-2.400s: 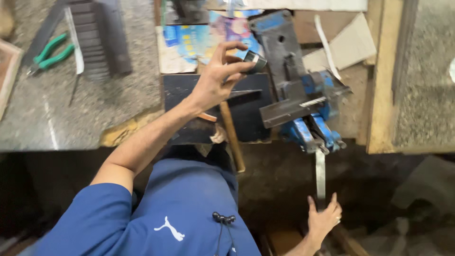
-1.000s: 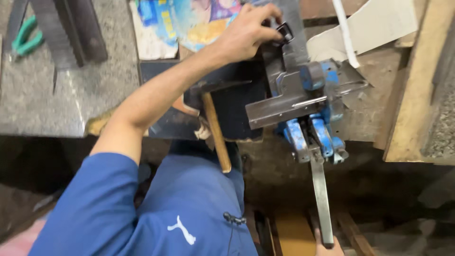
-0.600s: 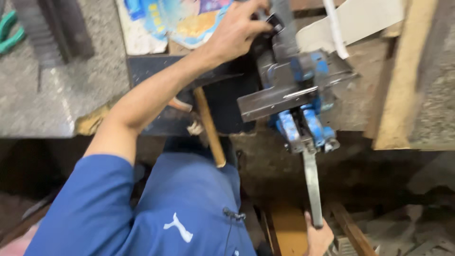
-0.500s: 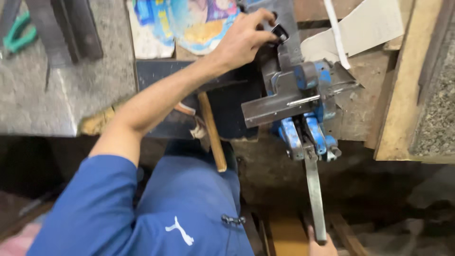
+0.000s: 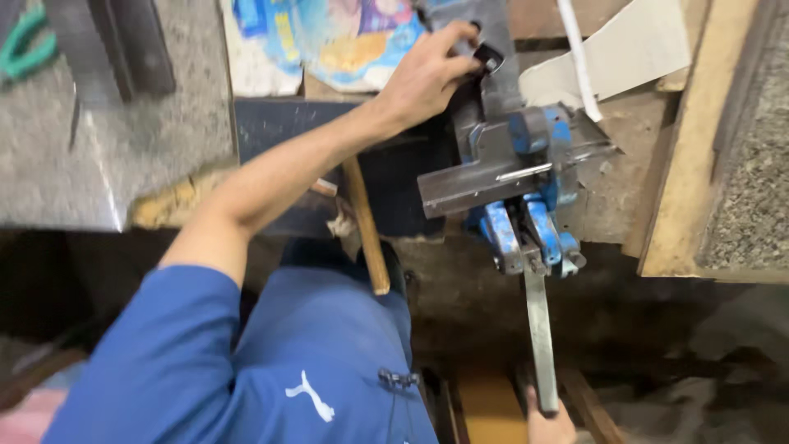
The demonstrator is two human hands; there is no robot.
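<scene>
Left hand [image 5: 427, 74] at 12 o'clock, fingers curled onto a small dark metal piece [image 5: 486, 57] atop the blue bench vise [image 5: 526, 177]. Right hand [image 5: 549, 426] at 6 o'clock touches the vise handle [image 5: 540, 337]; its grip is cut off by the frame, cannot tell. 1 wooden hammer handle [image 5: 364, 222] lies at 9 o'clock of the vise.

vise [image 5: 526, 177]: 1 | lever handle [image 5: 540, 337]: 1 | wooden-handled hammer [image 5: 366, 222]: 1 | green pliers [image 5: 29, 45]: 1
</scene>
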